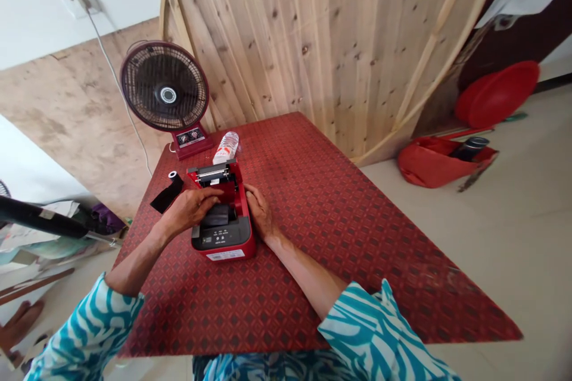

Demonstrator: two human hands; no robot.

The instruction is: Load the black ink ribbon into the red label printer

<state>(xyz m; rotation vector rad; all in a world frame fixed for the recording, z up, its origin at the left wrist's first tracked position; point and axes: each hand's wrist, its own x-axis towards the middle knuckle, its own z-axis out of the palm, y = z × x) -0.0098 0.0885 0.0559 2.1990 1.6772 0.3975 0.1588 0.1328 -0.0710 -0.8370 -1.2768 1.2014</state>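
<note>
A small red label printer (223, 238) with its lid open sits on the red patterned table (335, 220). My left hand (190, 207) lies over the printer's open paper bay, fingers curled down into it; what they touch is hidden. My right hand (259, 211) rests flat against the printer's right side, steadying it. A black roll with a loose black strip (167, 191) lies on the table just left of the printer.
A dark red desk fan (166, 92) stands at the table's far left corner, a plastic water bottle (226, 147) lying beside it. Wooden panels lean behind the table. Red basins (496, 95) and a red bag (435, 161) lie on the floor at right.
</note>
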